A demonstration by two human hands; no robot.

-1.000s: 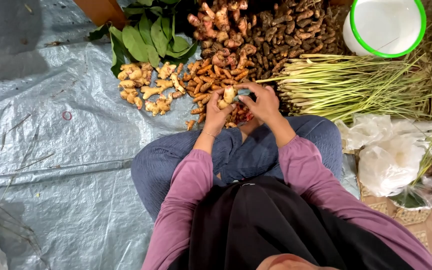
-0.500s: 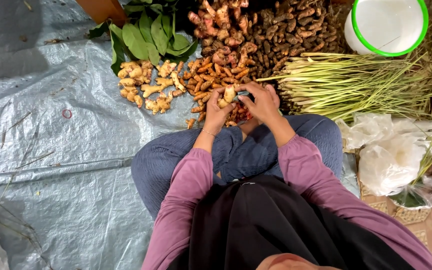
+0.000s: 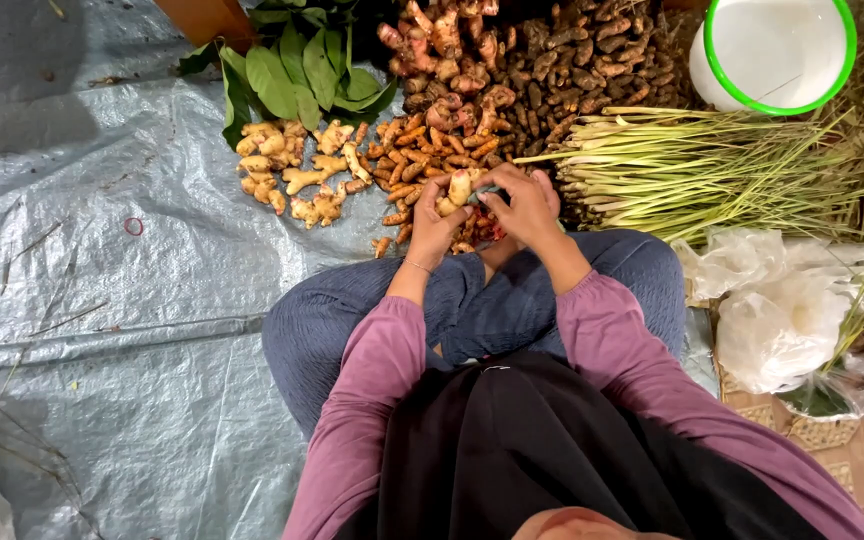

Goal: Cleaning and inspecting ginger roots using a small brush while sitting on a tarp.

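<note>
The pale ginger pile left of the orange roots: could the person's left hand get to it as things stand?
Probably yes. The ginger pile lies open on the tarp, just left of the left hand, nothing between; but that hand now holds a pale root piece.

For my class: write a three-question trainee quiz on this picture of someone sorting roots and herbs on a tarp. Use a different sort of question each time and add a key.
1. True or false: both hands are on the same pale root piece.
2. What lies directly to the right of the right hand? A) green leaves B) lemongrass stalks C) a red rubber band
3. Fill in: the white bucket has a ____ rim.

Key
1. True: the left hand also grips it.
2. B
3. green
</note>
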